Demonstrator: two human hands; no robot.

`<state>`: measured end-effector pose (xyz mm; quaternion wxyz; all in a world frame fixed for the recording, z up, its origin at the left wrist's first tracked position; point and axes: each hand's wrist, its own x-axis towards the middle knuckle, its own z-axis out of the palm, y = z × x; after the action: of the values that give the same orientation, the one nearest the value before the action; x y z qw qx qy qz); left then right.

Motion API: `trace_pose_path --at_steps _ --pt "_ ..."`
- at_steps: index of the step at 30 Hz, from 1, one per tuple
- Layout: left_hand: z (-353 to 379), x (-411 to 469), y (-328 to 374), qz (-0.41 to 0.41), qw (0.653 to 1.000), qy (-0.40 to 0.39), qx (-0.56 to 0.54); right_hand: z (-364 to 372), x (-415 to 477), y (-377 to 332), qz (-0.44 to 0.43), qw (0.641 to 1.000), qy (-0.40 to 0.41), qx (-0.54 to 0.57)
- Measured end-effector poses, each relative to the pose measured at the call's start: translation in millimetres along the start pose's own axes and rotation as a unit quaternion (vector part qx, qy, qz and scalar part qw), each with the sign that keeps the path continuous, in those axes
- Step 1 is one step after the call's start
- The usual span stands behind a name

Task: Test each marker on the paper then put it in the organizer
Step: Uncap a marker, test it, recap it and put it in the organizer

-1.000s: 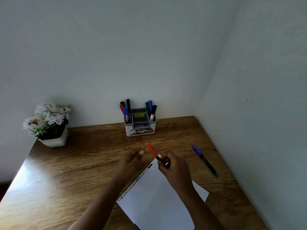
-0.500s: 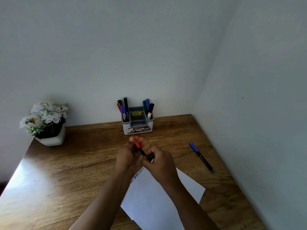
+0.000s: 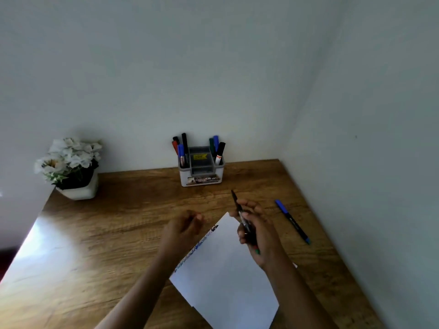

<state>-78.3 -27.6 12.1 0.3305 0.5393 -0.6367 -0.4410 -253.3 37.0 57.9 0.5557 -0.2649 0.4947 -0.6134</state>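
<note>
Two hands showed: the left hand (image 3: 187,225) and the right hand (image 3: 257,230). One sheet of paper (image 3: 225,276) lay on one table (image 3: 107,233). One organizer (image 3: 202,172) stood at the back, with four markers (image 3: 181,150) in its left side and three markers (image 3: 217,148) in its right, seven in all. One dark marker (image 3: 238,206) was in the right hand, and one blue pen (image 3: 292,220) lay loose on the wood. One flowerpot (image 3: 78,189) stood at the left.
</note>
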Motion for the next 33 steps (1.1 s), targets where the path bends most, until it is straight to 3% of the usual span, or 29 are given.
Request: trace_pose_path --at_steps 3,6,11,15,23,33 --pt "17.7 -5.8 -17.7 0.144 0.949 -0.053 0.274 -14.0 7.6 -3.4 0.029 0.983 -0.007 0.18" --pt "33.1 -10.2 -40.2 0.242 0.899 -0.073 0.357 -25.3 16.2 1.5 0.028 0.972 -0.035 0.232" --pt "42.0 -11.5 -62.3 0.269 0.873 -0.052 0.403 -25.0 34.9 12.9 0.004 1.0 0.013 0.003" --pt "42.3 -12.9 -60.6 0.28 0.874 -0.047 0.393 -22.4 55.8 19.7 -0.008 0.984 -0.015 -0.179" --pt "42.2 -14.9 -55.9 0.287 0.87 -0.035 0.4 -19.7 84.1 39.6 -0.004 0.935 -0.114 -0.337" --pt "40.9 -15.8 -49.8 0.296 0.868 -0.019 0.398 -28.1 86.7 54.0 -0.055 0.915 -0.103 -0.386"
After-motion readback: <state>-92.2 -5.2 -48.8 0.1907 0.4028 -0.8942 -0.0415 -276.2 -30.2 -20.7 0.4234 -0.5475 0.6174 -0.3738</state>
